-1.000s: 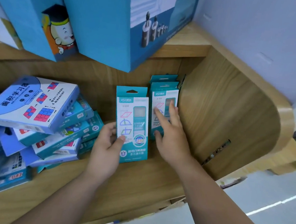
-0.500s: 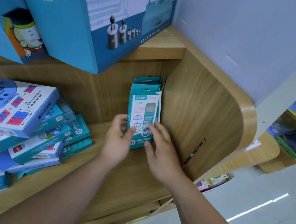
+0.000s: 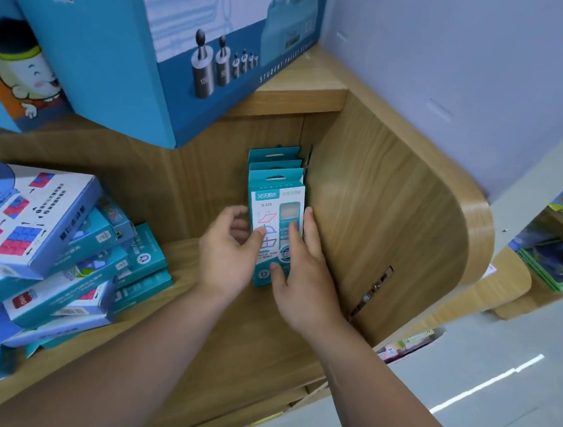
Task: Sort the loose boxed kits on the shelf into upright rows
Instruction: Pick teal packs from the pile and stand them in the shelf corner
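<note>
Both hands meet on one teal box (image 3: 273, 209) standing upright at the right end of the wooden shelf (image 3: 213, 337). The left hand (image 3: 226, 249) cups the box's left edge, thumb on its front and fingers curled behind. The right hand (image 3: 301, 273) lies flat on the front, fingers spread upward, its outer edge by the side panel (image 3: 392, 224). Behind this box stand two more teal boxes (image 3: 273, 154) in a row against the back, tops showing. Well to the left, a loose pile of boxes (image 3: 46, 252) lies tilted. Above, a big blue carton (image 3: 124, 43) sits on the upper shelf
</note>
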A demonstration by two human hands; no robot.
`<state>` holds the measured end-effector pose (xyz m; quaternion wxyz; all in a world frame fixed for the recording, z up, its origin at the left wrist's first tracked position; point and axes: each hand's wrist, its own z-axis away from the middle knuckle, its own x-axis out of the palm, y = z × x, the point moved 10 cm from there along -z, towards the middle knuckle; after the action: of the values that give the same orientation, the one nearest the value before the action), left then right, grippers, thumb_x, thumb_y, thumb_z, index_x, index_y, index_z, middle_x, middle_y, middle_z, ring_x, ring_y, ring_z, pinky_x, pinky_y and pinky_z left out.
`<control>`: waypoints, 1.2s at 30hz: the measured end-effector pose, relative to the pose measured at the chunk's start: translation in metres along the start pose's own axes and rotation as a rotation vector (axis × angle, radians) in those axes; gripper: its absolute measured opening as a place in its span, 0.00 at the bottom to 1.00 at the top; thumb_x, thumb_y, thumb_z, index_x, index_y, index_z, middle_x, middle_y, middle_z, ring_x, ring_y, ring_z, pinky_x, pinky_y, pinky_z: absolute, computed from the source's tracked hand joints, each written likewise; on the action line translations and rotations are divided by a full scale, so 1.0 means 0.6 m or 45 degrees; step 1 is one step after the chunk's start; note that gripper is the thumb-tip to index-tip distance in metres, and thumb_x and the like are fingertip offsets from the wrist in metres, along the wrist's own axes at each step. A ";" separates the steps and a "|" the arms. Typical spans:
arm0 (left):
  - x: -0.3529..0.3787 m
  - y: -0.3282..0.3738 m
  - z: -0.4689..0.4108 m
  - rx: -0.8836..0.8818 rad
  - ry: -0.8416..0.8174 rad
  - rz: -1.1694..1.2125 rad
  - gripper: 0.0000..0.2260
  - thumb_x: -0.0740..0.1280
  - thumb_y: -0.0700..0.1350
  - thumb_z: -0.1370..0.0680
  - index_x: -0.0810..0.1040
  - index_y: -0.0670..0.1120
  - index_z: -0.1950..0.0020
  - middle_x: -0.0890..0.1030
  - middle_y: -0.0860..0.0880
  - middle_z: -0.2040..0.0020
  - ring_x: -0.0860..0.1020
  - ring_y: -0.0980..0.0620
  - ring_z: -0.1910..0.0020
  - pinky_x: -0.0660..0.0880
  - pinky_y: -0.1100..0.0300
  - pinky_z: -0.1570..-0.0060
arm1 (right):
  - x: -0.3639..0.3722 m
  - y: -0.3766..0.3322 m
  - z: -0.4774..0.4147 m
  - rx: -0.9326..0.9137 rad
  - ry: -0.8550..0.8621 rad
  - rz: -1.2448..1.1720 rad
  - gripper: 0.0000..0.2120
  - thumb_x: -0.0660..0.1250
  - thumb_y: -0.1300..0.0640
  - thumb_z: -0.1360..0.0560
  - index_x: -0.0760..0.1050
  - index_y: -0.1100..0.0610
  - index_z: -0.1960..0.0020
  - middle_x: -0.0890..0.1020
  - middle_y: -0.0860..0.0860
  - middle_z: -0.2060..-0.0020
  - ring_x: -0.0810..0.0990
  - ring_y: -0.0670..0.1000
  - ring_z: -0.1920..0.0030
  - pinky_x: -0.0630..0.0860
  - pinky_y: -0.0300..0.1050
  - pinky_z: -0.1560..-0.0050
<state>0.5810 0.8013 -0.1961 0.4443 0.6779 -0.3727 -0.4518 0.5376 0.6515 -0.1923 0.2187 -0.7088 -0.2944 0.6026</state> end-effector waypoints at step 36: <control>-0.238 0.060 0.124 0.097 0.156 -0.157 0.11 0.76 0.45 0.28 0.79 0.55 0.50 0.80 0.56 0.53 0.80 0.55 0.56 0.76 0.62 0.61 | 0.032 -0.137 0.021 -0.323 -0.023 -0.390 0.18 0.64 0.44 0.25 0.76 0.47 0.37 0.73 0.44 0.40 0.77 0.48 0.42 0.78 0.55 0.44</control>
<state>0.4624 0.8992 -0.1370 0.4115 0.7423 -0.3193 -0.4216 0.5144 0.7242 -0.1535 0.2141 -0.6722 -0.4742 0.5267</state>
